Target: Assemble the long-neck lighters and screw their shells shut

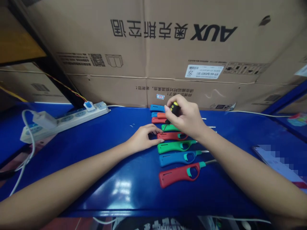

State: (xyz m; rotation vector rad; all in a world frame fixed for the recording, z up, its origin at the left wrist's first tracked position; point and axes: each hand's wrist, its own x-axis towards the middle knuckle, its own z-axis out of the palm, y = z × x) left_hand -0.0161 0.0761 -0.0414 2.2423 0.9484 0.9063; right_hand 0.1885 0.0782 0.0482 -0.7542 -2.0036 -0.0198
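My right hand [185, 116] is closed around the black and yellow handle of a screwdriver [174, 109]. Its thin shaft slants down to the handle of a red gas lighter [169, 136]. Thumb and fingers of my left hand [145, 138] pinch the butt end of that same lighter. Nearer me in the row lie a green lighter [168, 146], a blue lighter [171, 158] and another red lighter [174, 175]. Beyond it are a green lighter [169, 127] and several red, orange and blue ones, partly hidden by my right hand.
A white power strip [72, 118] with plugs and cables lies at the left of the blue table [115, 188]. Behind stands a large cardboard box [129, 48]. Small white slivers [132, 125] lie left of the lighters. A paper sheet [275, 163] is at the right.
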